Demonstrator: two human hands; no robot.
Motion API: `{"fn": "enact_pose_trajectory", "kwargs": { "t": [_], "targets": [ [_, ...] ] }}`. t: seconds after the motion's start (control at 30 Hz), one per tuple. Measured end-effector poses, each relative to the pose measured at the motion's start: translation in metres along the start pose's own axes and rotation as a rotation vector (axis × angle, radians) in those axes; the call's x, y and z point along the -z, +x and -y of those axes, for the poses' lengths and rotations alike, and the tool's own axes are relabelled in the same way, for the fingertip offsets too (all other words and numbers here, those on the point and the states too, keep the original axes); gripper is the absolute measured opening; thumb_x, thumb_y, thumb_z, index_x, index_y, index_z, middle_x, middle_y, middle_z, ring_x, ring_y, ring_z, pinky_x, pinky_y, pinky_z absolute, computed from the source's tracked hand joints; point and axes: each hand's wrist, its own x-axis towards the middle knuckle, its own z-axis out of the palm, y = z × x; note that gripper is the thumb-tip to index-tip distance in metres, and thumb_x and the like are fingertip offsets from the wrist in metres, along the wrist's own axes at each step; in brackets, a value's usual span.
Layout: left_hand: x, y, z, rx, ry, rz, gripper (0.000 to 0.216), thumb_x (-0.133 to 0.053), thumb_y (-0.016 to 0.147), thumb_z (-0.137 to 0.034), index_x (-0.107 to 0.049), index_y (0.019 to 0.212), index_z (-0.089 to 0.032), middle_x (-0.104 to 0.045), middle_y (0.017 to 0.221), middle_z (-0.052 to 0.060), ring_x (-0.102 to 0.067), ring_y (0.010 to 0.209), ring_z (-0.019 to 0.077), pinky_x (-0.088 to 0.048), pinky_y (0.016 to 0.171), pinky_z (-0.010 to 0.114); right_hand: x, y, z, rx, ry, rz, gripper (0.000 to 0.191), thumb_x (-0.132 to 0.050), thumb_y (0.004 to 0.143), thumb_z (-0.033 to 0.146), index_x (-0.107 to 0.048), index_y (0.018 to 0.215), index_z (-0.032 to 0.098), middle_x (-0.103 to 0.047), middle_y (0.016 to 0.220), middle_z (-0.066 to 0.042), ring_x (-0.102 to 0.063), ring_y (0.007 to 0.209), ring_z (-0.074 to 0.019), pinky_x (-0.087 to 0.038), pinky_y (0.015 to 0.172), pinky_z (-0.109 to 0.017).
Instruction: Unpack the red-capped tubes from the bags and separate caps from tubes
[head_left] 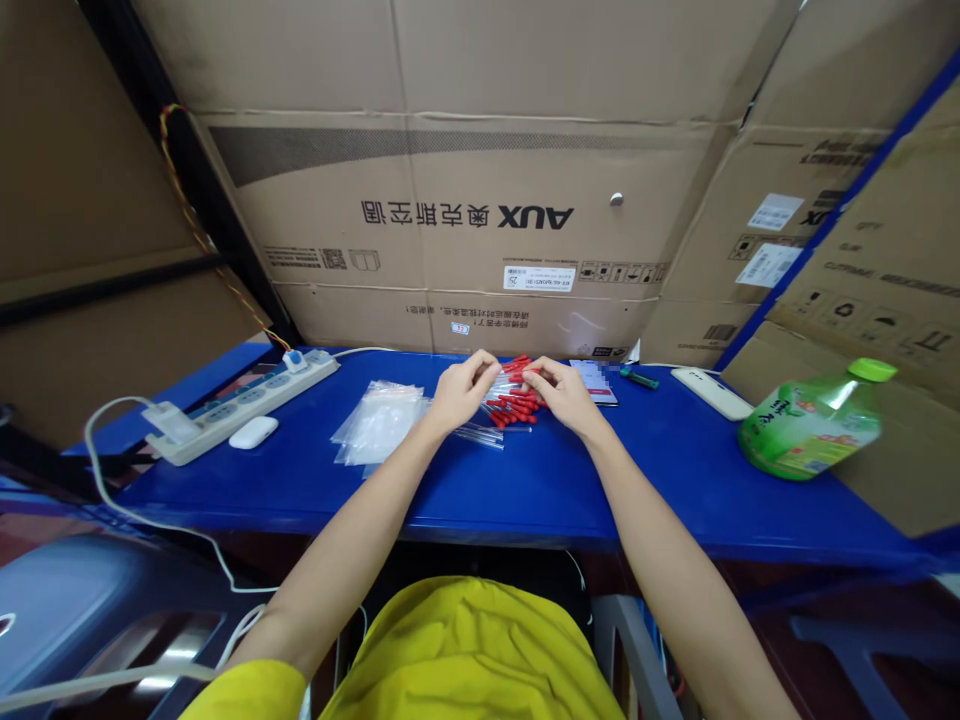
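Note:
Over the blue table, my left hand (pixel 466 388) has thumb and forefinger pinched together at the left of a pile of thin clear sticks with red ends (pixel 514 408). My right hand (pixel 561 390) pinches at the pile's right side, its fingertips against the red ends. Something clear and shiny shows between the two hands, but what each pinch holds is too small to make out. Beside my left forearm lies a stack of clear plastic bags (pixel 382 425), partly covered by the arm. A few clear sticks (pixel 480 436) stick out below my left hand.
On the blue table (pixel 517 500) are a power strip (pixel 255 402), a white earbud case (pixel 253 432), a printed card (pixel 594 381), a dark green small tool (pixel 639 377), a white oblong device (pixel 711 393) and a green bottle (pixel 814 425). Cardboard (pixel 315 200) walls the back.

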Motion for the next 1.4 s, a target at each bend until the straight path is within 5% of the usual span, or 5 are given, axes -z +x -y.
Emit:
{"fn": "enact_pose_trajectory", "kwargs": {
  "t": [0.1, 0.2, 0.53, 0.8, 1.4],
  "targets": [
    [-0.001, -0.003, -0.004, -0.181, 0.402, 0.092, 0.029, -0.046, 0.107, -0.043, -0.065, 0.109, -0.021, -0.073, 0.1, 0.005, -0.065, 0.087, 0.0185, -0.042, 0.081, 0.03, 0.0, 0.0, -0.002, 0.039, -0.091, -0.024, 0.033, -0.062, 0.096, 0.053, -0.068, 0.094, 0.021, -0.073, 0.077, -0.002, -0.061, 0.065, -0.0166, -0.046, 0.065, -0.029],
    [-0.005, -0.004, -0.004, -0.213, 0.56, 0.199, 0.033, -0.033, 0.11, -0.035, -0.063, 0.112, -0.02, -0.073, 0.117, 0.009, -0.068, 0.104, 0.0219, -0.045, 0.087, 0.032, -0.003, 0.0, -0.003, 0.079, -0.213, -0.029, 0.03, -0.058, 0.099, 0.048, -0.068, 0.092, 0.021, -0.072, 0.076, -0.002, -0.063, 0.068, -0.0177, -0.046, 0.069, -0.03],
    [-0.01, -0.005, -0.003, -0.054, 0.825, 0.271, 0.043, -0.028, 0.111, -0.039, -0.059, 0.136, -0.021, -0.077, 0.112, 0.013, -0.075, 0.097, 0.027, -0.049, 0.079, 0.031, -0.004, -0.002, -0.006, 0.084, -0.521, -0.024, 0.027, -0.053, 0.102, 0.042, -0.07, 0.092, 0.024, -0.074, 0.075, -0.002, -0.066, 0.067, -0.0189, -0.043, 0.071, -0.029],
    [-0.008, -0.004, -0.006, -0.008, 0.819, 0.276, 0.041, -0.031, 0.111, -0.037, -0.061, 0.134, -0.023, -0.078, 0.115, 0.012, -0.075, 0.104, 0.027, -0.049, 0.078, 0.03, -0.006, -0.003, -0.001, 0.039, -0.58, -0.07, 0.028, -0.052, 0.102, 0.04, -0.071, 0.088, 0.026, -0.077, 0.077, -0.001, -0.067, 0.069, -0.0193, -0.042, 0.07, -0.029],
    [-0.008, -0.002, 0.005, -0.087, 0.665, 0.202, 0.037, -0.033, 0.11, -0.038, -0.066, 0.121, -0.024, -0.078, 0.109, 0.011, -0.074, 0.095, 0.0248, -0.047, 0.076, 0.028, -0.005, 0.001, 0.001, 0.031, -0.33, -0.161, 0.035, -0.055, 0.1, 0.048, -0.077, 0.095, 0.021, -0.08, 0.084, -0.006, -0.07, 0.072, -0.0214, -0.05, 0.067, -0.03]
  ]
}}
